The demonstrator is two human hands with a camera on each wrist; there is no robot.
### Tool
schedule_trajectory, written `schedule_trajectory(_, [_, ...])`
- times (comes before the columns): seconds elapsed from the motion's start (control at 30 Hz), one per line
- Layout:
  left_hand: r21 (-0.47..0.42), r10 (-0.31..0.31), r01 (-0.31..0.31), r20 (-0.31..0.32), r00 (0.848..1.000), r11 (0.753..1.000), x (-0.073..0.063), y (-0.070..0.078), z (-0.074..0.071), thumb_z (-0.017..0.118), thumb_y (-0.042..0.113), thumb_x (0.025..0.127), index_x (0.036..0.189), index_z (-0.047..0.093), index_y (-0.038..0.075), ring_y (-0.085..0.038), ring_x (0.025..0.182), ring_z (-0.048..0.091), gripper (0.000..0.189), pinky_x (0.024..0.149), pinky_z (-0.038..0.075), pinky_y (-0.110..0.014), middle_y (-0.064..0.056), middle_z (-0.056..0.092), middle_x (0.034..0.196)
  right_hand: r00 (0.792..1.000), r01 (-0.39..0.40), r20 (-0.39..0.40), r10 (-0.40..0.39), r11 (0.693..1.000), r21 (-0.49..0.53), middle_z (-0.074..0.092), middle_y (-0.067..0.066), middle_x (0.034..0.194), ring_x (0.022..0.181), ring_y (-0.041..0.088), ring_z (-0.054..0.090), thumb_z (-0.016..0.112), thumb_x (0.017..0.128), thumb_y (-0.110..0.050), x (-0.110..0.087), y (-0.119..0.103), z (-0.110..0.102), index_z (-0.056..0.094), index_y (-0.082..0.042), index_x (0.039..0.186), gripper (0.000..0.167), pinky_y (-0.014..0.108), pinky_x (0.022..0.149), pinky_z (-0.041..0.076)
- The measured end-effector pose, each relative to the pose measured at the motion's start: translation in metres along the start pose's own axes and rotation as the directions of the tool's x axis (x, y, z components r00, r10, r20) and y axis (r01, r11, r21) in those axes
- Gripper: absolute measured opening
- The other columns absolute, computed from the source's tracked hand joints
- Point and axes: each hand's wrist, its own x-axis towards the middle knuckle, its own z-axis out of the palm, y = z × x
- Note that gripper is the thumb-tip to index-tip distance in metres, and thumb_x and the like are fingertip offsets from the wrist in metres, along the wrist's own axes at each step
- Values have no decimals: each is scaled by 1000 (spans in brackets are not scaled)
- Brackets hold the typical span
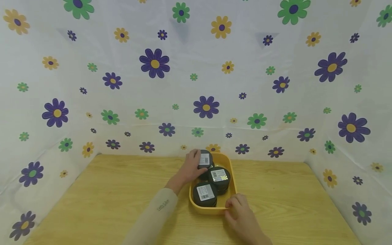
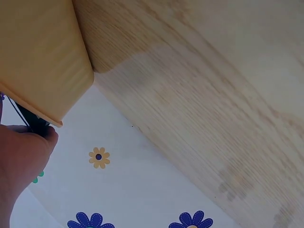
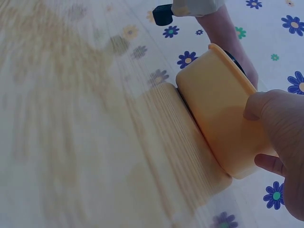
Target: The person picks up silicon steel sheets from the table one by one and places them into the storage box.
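Observation:
A yellow plastic bin (image 1: 211, 211) stands on the wooden table, with stacks of round black discs in it, white barcode labels on top. My left hand (image 1: 190, 167) grips a labelled black disc (image 1: 206, 159) at the bin's far left corner, thumb on the near side and fingers over the left edge. The left wrist view shows only a dark sliver of it beyond the bin wall. At the near right corner, my right hand (image 1: 243, 217) holds the bin's rim. In the right wrist view its thumb and fingers lie against the bin wall (image 3: 213, 109).
Nearer in the bin sit a middle stack (image 1: 219, 177) and a front left stack (image 1: 205, 193) of black discs. Wooden table (image 1: 128, 190) extends on both sides. A white flower-print cloth (image 1: 196, 88) hangs behind and along the sides, close to the bin's far end.

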Motion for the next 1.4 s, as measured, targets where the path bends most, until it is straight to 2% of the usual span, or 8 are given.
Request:
schedule_trajectory(0.3, [74,55,-58,41,998,996,1,-2,5,67,27,95,150,23,-11,-43,139,32,80,116,29,-49,-30,28,152,1000,9,-4,-9,1000,-10,47,-9,94,94,8,47,81,64,2,0,0,-1,56,-18,85,39,15,83,39])
schedule_trajectory(0.6, [122,44,-56,102,994,991,2,1,6,60,29,99,155,10,-5,-42,144,27,83,119,23,-47,-29,22,158,999,37,-19,-37,999,3,46,-9,92,91,8,46,81,63,2,-1,0,0,56,-17,85,38,16,81,38])
schedule_trajectory(0.8, [140,50,-67,122,991,988,0,4,4,58,28,100,156,6,-4,-42,145,26,83,119,22,-48,-29,21,158,1000,24,-10,-24,1000,-10,46,-10,92,93,7,46,81,64,2,-1,0,0,56,-17,86,39,15,82,38])
schedule_trajectory(0.97, [126,43,-59,131,990,990,-4,-2,3,57,30,100,157,1,0,-39,148,23,85,120,20,-47,-26,19,160,1000,0,14,0,1000,-15,46,-11,93,93,7,47,83,65,0,-1,-3,2,55,-19,86,39,18,81,42])
schedule_trajectory(1.17, [66,77,-83,100,992,994,-9,-13,0,56,33,100,158,1,2,-41,147,22,86,119,21,-50,-28,20,159,1000,-2,23,2,1000,-11,47,-10,94,93,7,47,82,65,1,1,-3,3,56,-18,87,38,23,78,47])
schedule_trajectory(1.4, [27,39,-40,34,999,999,-13,-26,-8,47,36,103,157,11,-1,-45,145,23,75,119,19,-54,-31,25,156,1000,1,16,0,1000,-10,49,-8,95,93,8,48,80,66,0,3,5,-1,56,-16,88,36,21,80,45])
